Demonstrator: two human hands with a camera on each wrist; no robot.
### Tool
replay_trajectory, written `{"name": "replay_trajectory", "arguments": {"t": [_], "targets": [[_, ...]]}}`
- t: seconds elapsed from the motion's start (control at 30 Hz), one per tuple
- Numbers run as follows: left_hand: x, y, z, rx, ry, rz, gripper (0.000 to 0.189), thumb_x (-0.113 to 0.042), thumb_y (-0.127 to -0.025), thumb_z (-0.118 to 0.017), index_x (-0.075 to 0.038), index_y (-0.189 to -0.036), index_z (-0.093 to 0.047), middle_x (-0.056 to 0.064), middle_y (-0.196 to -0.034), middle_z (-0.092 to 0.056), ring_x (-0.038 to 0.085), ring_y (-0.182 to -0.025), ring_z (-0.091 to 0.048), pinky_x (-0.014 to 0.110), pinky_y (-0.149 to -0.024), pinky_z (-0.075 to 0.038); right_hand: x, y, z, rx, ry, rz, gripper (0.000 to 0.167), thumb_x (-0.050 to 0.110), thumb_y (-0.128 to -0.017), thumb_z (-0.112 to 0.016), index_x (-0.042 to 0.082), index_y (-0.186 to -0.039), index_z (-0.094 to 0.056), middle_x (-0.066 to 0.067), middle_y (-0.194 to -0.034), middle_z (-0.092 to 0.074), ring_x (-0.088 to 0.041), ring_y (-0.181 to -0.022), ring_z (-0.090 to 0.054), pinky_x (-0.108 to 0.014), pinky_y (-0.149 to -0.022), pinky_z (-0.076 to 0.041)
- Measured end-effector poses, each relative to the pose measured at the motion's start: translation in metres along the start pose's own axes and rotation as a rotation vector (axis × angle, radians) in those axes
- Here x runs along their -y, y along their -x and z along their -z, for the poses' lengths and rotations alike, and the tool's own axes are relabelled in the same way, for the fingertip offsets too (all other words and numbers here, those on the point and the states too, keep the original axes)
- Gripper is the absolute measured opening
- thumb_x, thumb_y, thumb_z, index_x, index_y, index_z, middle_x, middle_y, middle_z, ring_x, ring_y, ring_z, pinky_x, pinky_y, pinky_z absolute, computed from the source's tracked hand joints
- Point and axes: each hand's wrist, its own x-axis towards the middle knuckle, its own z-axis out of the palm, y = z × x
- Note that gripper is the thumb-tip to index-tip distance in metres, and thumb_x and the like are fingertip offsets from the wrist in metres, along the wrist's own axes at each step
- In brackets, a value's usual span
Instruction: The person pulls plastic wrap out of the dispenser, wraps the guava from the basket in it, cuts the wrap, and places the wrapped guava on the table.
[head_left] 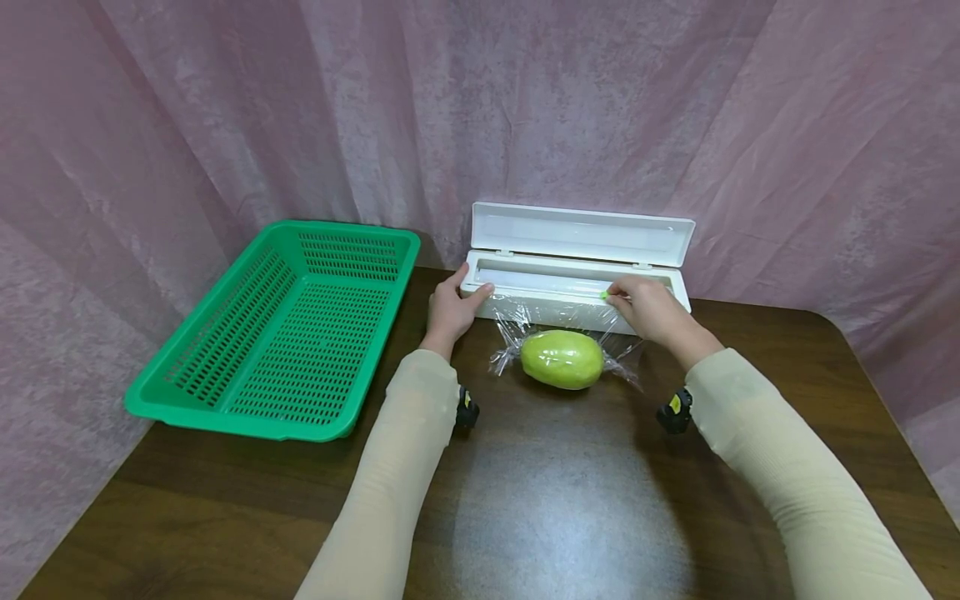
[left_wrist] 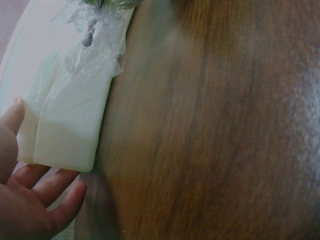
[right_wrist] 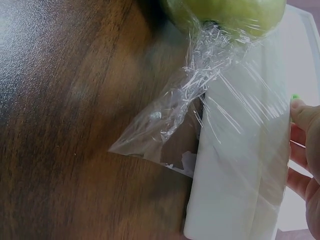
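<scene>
A white cling film dispenser stands at the back of the table with its lid raised. My left hand grips its left end, thumb on the top front edge and fingers at the end wall. With the right hand I pinch a small bright green slide cutter on the dispenser's top edge, right of the middle. Clear cling film runs from the dispenser over its front to an oblong yellow-green fruit. The film covers the fruit and bunches up, wrinkled, at both its ends.
A green slotted plastic basket sits at the left of the dark wooden table. A pink curtain hangs close behind the dispenser and the basket. The fruit lies just in front of the dispenser, between my forearms.
</scene>
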Motion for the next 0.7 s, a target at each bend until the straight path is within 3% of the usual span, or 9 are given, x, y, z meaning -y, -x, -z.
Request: {"name": "replay_trajectory", "arguments": {"t": [0.7], "targets": [[-0.0010,0.0005,0.0008,0.006,0.006,0.003,0.069,-0.046,-0.087,-0.064,-0.024,-0.146,-0.037,0.001,-0.150,-0.038,0.023,-0.139,-0.035,0.038,-0.112,-0.032,-0.0011,0.0007,0.0025,0.000,0.001,0.002,0.017,0.011,-0.095,-0.056,-0.001,-0.103,-0.065,-0.019,-0.099,-0.068,-0.033,-0.093,-0.064,-0.047,-0.082,-0.050]]}}
